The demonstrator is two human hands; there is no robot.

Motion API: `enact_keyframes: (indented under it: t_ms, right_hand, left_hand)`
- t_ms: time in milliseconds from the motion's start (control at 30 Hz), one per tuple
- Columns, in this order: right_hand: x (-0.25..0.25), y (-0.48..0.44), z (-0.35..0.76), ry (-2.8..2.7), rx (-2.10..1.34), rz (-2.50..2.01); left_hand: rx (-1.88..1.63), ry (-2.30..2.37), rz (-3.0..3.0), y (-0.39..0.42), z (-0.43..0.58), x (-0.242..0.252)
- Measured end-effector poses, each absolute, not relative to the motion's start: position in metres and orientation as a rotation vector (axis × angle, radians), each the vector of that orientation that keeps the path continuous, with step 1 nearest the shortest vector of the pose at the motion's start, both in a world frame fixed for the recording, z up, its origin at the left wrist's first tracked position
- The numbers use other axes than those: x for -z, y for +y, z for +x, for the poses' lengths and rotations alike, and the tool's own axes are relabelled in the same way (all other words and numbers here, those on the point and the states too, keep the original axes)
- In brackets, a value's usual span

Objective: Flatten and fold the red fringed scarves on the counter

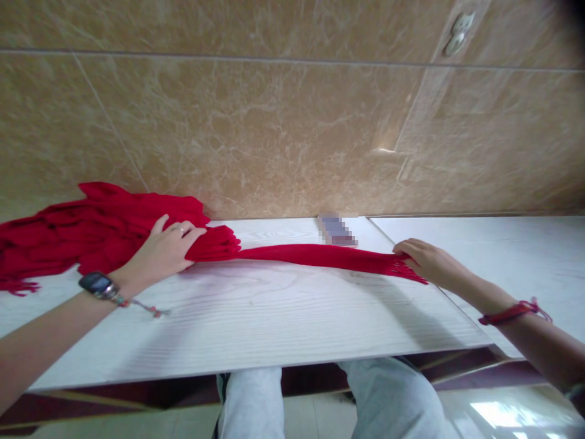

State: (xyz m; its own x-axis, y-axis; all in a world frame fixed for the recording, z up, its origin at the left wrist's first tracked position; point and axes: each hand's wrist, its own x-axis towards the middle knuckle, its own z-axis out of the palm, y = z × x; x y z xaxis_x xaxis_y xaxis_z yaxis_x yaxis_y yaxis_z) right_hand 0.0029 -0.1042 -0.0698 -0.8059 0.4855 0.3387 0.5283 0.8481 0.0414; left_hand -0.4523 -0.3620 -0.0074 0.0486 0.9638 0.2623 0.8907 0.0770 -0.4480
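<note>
A red fringed scarf [315,255] is stretched in a narrow band across the white table [256,323], with its bulk piled at the far left. My left hand [167,250] is closed around the scarf where the pile narrows. My right hand [423,259] pinches the scarf's tasselled end at the right. A watch sits on my left wrist and a red string bracelet on my right wrist.
A tan marble-tiled wall [292,122] rises right behind the table. A small blurred object [337,230] lies at the table's back edge. A second white tabletop [503,256] adjoins on the right. My legs in grey trousers [388,396] show below the table's front edge.
</note>
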Motion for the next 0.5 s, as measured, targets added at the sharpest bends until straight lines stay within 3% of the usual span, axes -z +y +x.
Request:
enact_keyframes:
  t_ms: [233,500]
  right_hand:
    - [0.112,-0.149,0.040,-2.667,0.382,-0.418]
    - [0.108,-0.145,0.043,-2.727,0.353,-0.609]
  left_hand:
    - [-0.238,-1.768,-1.902,-0.405,-0.460,0.066]
    - [-0.164,-1.653,-2.227,-0.377,-0.455,0.017]
